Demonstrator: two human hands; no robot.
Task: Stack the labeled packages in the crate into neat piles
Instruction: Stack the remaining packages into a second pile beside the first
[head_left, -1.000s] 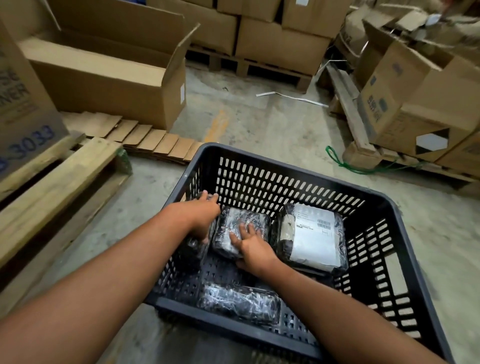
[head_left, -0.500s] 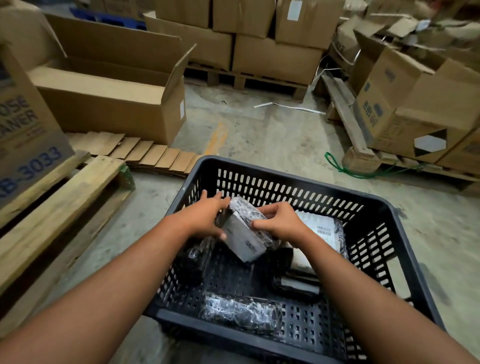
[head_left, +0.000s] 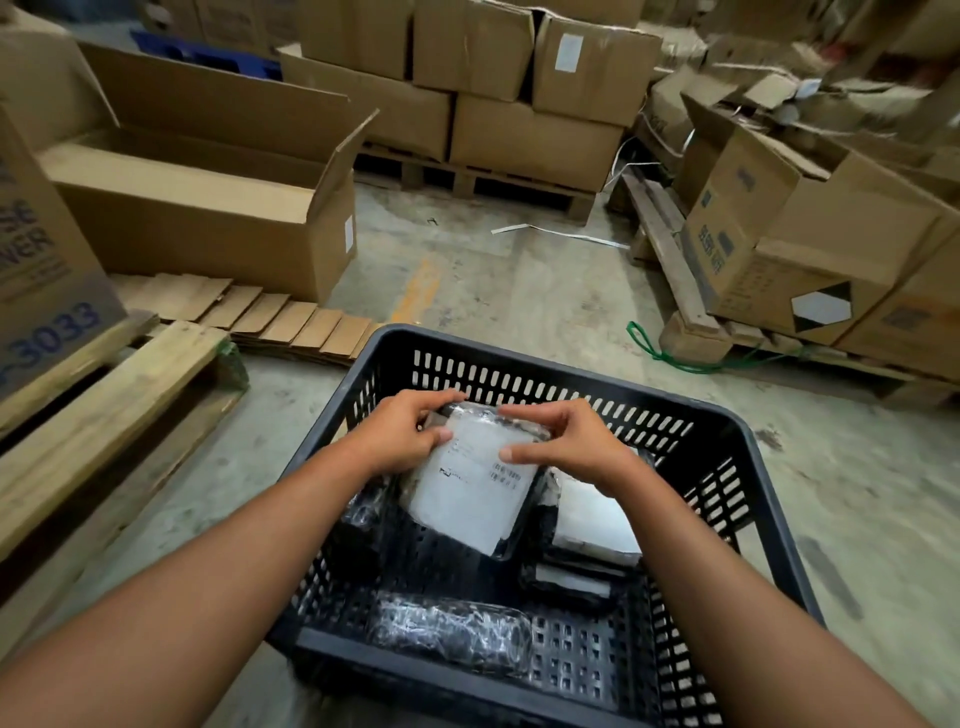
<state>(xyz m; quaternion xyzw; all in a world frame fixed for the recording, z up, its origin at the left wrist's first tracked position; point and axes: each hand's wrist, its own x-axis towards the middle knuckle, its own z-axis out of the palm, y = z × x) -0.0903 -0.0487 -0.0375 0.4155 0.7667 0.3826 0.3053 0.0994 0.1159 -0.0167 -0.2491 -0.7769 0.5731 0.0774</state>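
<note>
A black slotted plastic crate (head_left: 727, 447) sits on the concrete floor in front of me. Both hands hold one black-wrapped package with a white label (head_left: 470, 499), tilted label-up above the crate's middle. My left hand (head_left: 410, 436) grips its upper left corner; my right hand (head_left: 566, 441) pinches its upper right edge. A second labeled package (head_left: 592, 525) lies on a small pile at the right inside the crate. Another black-wrapped package (head_left: 447, 631) lies along the near wall, and a dark one (head_left: 363, 519) stands against the left wall.
A wooden pallet (head_left: 104, 415) with a printed carton (head_left: 47, 280) lies to the left. An open cardboard box (head_left: 208, 208) and flattened cardboard (head_left: 291, 322) are behind it. Stacked cartons on pallets (head_left: 519, 119) stand at the back and right (head_left: 810, 249). A green cord (head_left: 670, 358) trails on the floor.
Both hands lifted a package from the crate floor and turned it over, so its white label now faces up. The camera view tilted upward slightly.
</note>
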